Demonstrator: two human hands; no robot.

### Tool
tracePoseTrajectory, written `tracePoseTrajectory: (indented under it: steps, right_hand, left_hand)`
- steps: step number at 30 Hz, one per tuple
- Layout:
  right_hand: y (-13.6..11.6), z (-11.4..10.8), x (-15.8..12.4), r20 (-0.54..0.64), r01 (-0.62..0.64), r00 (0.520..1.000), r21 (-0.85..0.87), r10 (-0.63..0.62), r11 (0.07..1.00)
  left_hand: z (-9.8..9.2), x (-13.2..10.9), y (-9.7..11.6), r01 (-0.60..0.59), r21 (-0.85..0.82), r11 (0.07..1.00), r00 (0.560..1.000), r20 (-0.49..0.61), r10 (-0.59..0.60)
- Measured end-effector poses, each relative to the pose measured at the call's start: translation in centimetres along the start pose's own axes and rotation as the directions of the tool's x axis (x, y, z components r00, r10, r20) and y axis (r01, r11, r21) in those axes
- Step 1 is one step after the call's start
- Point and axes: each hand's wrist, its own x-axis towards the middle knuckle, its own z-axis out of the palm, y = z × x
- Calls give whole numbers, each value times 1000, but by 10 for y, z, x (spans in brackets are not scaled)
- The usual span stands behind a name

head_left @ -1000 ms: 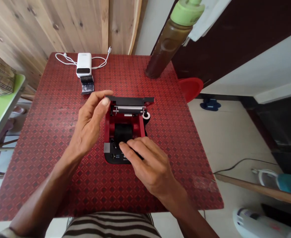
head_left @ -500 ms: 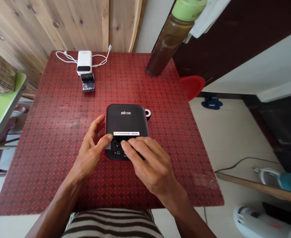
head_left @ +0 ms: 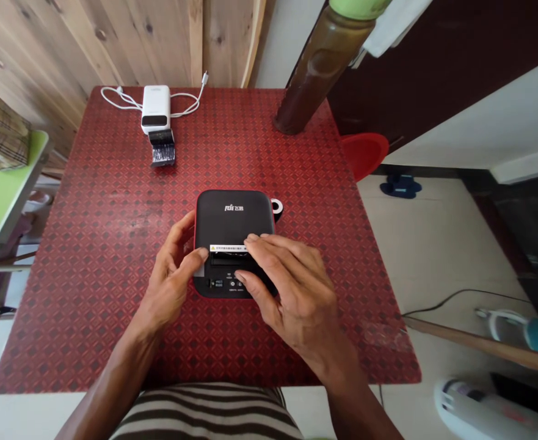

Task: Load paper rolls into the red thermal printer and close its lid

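A black printer (head_left: 225, 226) with rounded corners and red edges lies on the table in front of me. A white warning strip runs above its dark slot, and buttons and ports show on the front part. My left hand (head_left: 177, 263) grips its left side, thumb on the top face and fingers along the edge. Over the right front part is my right hand (head_left: 291, 281), thumb near the buttons and fingertips by the strip's right end, apart from each other. That hand hides the slot's right end. A white ring-shaped item (head_left: 276, 207) peeks out behind the printer's right side.
The red patterned table (head_left: 113, 244) carries a white power bank (head_left: 156, 109) with a cable (head_left: 189, 110) and a curled black piece (head_left: 162, 150). A tall brown bottle (head_left: 321, 67) stands at the back right. A red stool (head_left: 367, 153) is beyond the right edge.
My right hand has moved right and its thumb and fingers have spread apart, so more of the slot and the buttons shows. The left hand keeps its place on the printer.
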Motion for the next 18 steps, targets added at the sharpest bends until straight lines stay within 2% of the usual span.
tracePoseTrajectory:
  steps: [6, 9, 13, 16, 18]
  right_hand:
    - [6, 2, -15, -115, -15, 993, 101, 27, 995]
    - [5, 2, -34, -171, -135, 973, 126, 156, 983]
    - [-7, 9, -59, -142, -325, 926, 179, 351, 929]
    - [-15, 15, -67, -144, -392, 891, 233, 430, 890]
    - [-17, 16, -67, -141, -401, 886, 244, 442, 883]
  left_hand:
    - [-2, -5, -5, 31, -13, 999, 998, -55, -32]
    - [-7, -15, -10, 45, -43, 998, 997, -61, -48]
    - [-14, -24, -14, 54, -30, 998, 998, -40, -55]
    - [-17, -25, -12, 41, 22, 999, 999, -35, -40]
    - [-18, -24, -10, 27, 54, 998, 999, -36, -25]
